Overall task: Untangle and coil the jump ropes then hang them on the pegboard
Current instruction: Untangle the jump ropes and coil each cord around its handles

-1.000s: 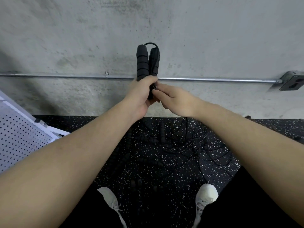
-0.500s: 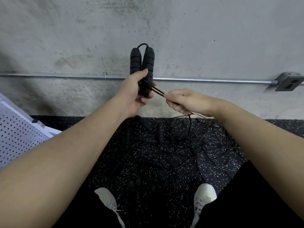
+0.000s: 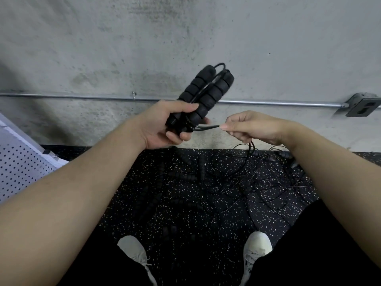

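My left hand [image 3: 165, 124] grips two black ribbed foam jump-rope handles [image 3: 203, 93] side by side, tilted up to the right in front of the wall. A thin black cord [image 3: 208, 127] runs from the handles' lower end to my right hand [image 3: 249, 126], which pinches it and lets the rest hang down toward the floor. A tangle of more black ropes and handles [image 3: 237, 182] lies on the speckled floor between my feet. The white pegboard [image 3: 18, 168] leans at the left edge.
A grey concrete wall stands close ahead with a metal conduit [image 3: 82, 97] running across it to an outlet box [image 3: 363, 105] at the right. My two white shoes [image 3: 132, 250] [image 3: 257, 244] stand on black speckled rubber flooring [image 3: 268, 215].
My left hand has tilted the handles to the right and lowered them. My right hand has slid rightward along the cord, drawing it out from the handles.
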`<state>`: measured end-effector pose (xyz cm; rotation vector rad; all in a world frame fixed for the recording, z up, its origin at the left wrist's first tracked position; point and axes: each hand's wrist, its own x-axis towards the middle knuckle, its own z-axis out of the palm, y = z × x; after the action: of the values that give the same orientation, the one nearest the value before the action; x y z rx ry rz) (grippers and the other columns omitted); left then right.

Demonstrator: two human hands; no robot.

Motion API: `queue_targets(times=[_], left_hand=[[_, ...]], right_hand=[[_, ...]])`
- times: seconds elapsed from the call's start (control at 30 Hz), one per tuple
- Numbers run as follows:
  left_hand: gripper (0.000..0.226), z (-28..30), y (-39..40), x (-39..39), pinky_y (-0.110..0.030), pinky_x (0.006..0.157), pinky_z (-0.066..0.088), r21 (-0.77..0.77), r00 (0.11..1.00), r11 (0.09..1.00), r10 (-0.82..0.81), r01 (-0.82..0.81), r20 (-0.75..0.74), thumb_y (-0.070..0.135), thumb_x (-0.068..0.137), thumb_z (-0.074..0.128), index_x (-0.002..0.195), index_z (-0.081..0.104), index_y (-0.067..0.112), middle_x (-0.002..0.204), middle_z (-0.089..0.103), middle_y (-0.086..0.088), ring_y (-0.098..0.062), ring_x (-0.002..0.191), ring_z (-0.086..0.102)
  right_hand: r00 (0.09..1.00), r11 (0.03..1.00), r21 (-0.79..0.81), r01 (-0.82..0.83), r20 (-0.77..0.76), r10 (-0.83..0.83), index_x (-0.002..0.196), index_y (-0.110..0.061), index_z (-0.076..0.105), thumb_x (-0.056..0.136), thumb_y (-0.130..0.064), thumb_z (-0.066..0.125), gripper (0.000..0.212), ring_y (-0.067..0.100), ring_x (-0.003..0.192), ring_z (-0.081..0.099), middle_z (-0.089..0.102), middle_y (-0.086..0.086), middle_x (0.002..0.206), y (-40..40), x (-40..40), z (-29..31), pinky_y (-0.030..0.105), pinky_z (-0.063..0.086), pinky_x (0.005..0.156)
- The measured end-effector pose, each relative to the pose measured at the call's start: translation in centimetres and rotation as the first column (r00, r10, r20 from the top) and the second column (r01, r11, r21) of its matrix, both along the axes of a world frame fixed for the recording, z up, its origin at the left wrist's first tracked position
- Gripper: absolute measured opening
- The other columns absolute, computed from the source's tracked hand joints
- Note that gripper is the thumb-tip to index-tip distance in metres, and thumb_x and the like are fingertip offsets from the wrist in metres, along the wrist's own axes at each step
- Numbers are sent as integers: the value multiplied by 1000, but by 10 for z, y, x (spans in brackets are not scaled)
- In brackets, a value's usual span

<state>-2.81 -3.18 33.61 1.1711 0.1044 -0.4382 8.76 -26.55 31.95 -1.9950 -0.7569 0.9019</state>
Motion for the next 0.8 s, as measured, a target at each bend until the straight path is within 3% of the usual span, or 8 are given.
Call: queue_targets(times=[0.1,0.2,0.33,0.43,0.53,0.63,0.8], left_hand=[[56,-3,-5,-2,-15,31,30,120,994,987,-108,107,4,21,84,60,137,53,0,120,64,-16,-17,48,51],[61,-5,-11,1,-16,32,32,290,988,945,-151,151,-20,24,80,64,133,54,-4,95,65,-11,-19,52,58],[53,-5,-15,-3,-18,36,37,465,939,825,-339,323,-51,24,83,67,131,56,3,111,71,-9,-19,56,61],[39,-6,-27,-5,-21,41,39,615,864,651,-494,445,-101,16,93,69,127,52,18,113,75,-7,-20,58,62],[47,-10,-36,-4,-25,43,46,758,877,510,-450,405,-166,13,89,75,124,44,22,88,75,-2,-21,58,63],[56,-19,-39,-2,-30,45,53,808,891,436,-394,396,-225,11,89,75,125,34,23,91,72,-7,-19,55,62],[63,-40,-45,3,-27,40,50,832,946,455,-219,317,-241,9,90,72,133,27,18,97,64,-14,-16,44,56]], right_hand=[[983,991,-82,103,160,-89,54,-23,43,59,-70,80,60,11,51,29,35,-4,53,2,3,-1,26,27,53],[976,988,-27,155,160,-149,57,-22,51,51,-65,88,57,10,53,29,34,-5,55,1,9,-5,25,27,52],[989,995,33,99,108,-102,68,-25,70,71,-27,74,5,13,66,51,60,-2,68,-5,13,-8,25,41,63],[996,999,-29,29,88,-26,74,-18,71,86,-11,73,15,10,63,60,68,-4,68,-8,14,-11,25,48,66],[994,994,-85,68,91,-60,70,-19,69,83,-26,79,18,5,52,50,59,-6,60,1,8,-10,17,41,51],[985,990,-112,89,155,-71,69,-21,67,76,-41,83,26,4,47,40,50,-7,56,12,1,-8,22,33,50],[943,987,-147,59,334,-7,62,-22,62,84,-45,77,35,3,51,42,48,-13,52,34,-21,6,27,33,56]])
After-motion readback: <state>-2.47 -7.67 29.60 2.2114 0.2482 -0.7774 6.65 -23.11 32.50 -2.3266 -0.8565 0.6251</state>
